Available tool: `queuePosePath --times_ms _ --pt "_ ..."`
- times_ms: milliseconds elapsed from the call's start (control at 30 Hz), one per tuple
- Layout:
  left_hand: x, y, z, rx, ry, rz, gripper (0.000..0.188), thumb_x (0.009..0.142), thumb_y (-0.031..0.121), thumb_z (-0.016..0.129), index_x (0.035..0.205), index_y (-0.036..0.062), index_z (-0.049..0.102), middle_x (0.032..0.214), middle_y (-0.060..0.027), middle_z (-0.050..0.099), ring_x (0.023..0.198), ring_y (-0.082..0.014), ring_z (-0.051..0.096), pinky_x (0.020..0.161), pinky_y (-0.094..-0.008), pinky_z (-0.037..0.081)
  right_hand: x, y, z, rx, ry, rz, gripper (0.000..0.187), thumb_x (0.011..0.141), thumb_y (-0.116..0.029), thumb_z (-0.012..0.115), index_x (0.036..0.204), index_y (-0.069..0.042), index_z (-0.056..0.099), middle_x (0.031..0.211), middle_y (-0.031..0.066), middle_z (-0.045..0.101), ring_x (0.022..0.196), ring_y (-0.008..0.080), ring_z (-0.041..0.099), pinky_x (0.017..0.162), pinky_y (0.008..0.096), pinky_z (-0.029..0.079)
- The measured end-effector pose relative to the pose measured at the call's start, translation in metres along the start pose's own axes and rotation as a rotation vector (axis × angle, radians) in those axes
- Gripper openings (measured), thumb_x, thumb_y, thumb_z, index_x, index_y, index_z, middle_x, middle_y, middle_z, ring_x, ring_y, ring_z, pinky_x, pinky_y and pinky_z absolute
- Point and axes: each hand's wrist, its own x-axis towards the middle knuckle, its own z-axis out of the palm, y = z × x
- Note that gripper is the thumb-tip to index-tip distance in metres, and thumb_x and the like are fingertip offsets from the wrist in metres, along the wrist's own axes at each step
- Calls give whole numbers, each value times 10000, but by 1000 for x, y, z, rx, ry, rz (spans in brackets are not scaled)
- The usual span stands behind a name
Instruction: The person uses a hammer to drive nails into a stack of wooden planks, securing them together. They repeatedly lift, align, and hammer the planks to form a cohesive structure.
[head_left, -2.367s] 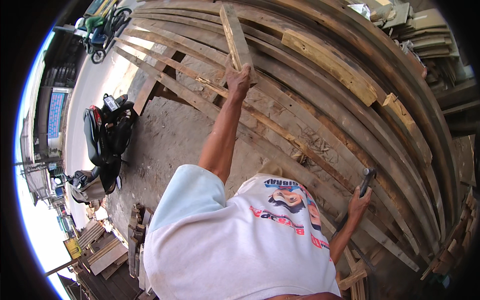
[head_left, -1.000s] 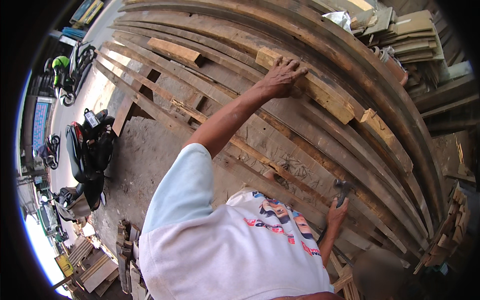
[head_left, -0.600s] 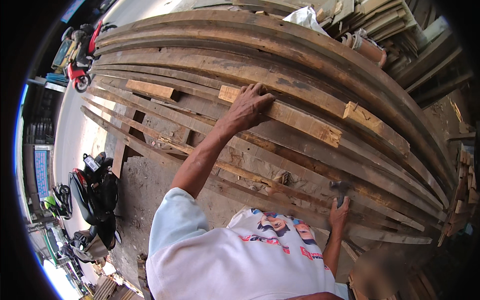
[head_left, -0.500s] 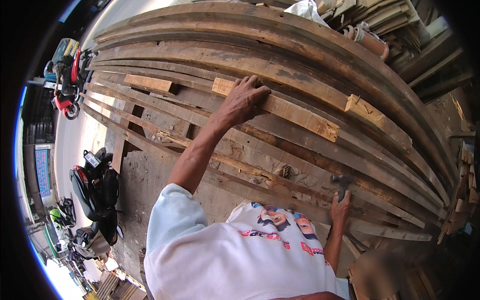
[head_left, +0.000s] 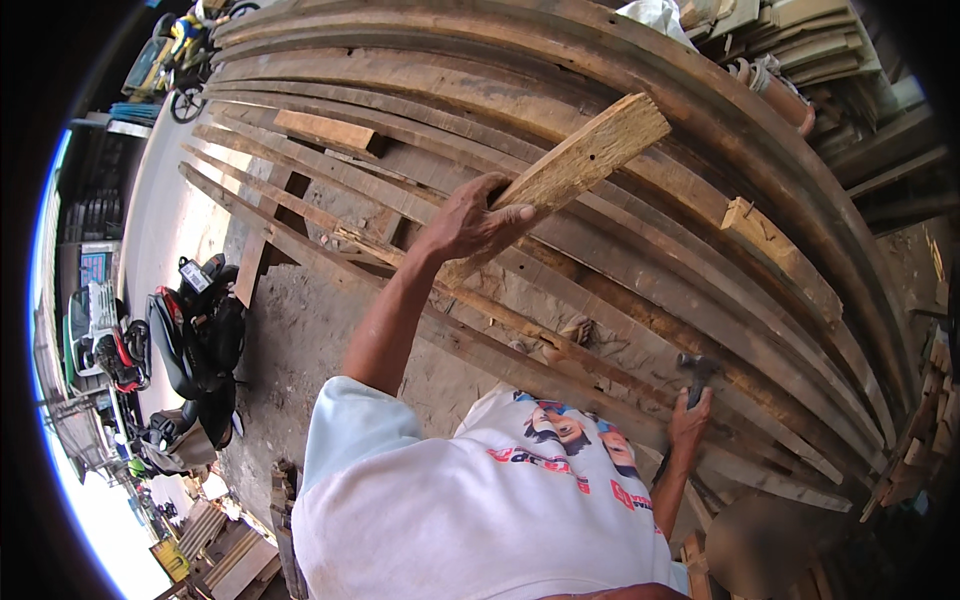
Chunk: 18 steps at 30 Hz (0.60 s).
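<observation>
A short piece of lumber (head_left: 590,150) is gripped in my left hand (head_left: 468,218), raised above the long planks (head_left: 620,262). It is tilted, its far end pointing up and to the right, and a small dark hole shows in its face. Lower right, my right hand (head_left: 688,418) is closed round the handle of a claw hammer (head_left: 698,368), its head pointing away from me. Another short wood block (head_left: 785,258), with what look like bent nails in its end, lies on the planks at the right. One more short block (head_left: 325,130) rests at the left.
Long curving planks fill the middle, over a dirt floor (head_left: 330,350). Stacked wood scraps (head_left: 800,45) and a reddish-brown cylinder (head_left: 785,100) are at the far right. A parked motorcycle (head_left: 195,345) stands at the left beside a road (head_left: 150,250). More wood pieces (head_left: 925,430) are piled at the right edge.
My left hand has lifted the short piece of lumber off the planks and turned it so its far end points up and right. The right hand still holds the hammer low.
</observation>
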Motion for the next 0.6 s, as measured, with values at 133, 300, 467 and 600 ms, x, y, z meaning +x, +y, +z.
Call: queuePosePath --times_ms 133,300,467,600 --pt "-19 -14 19 -205 3 -34 962 835 762 691 1331 -59 615 1183 -251 690 1120 -353 675 960 -446 533 -1 -11 -8 -12 -27 40 364 972 -273 608 1112 55 538 966 321 579 934 515 574 831 526 455" --pt "-38 -9 64 -376 -80 -64 851 895 686 677 1282 -70 616 1141 -200 668 1101 -294 631 946 -425 513 -10 -4 -5 1 -18 50 363 965 -270 614 1123 47 538 976 323 589 933 524 581 818 541 454" --pt "-51 15 103 -704 16 -99 583 923 466 707 1222 -26 613 1092 -87 655 1016 -166 595 903 -332 479 -8 -23 -8 -54 37 72 313 947 -233 632 1116 12 536 955 319 625 923 533 615 782 558 477" --pt "-16 34 108 -889 123 -24 506 933 397 671 1211 -18 588 1095 -87 632 999 -147 570 884 -313 465 -4 -26 -15 -19 -18 124 297 919 -201 660 1101 -4 534 921 321 639 911 544 623 782 568 486"
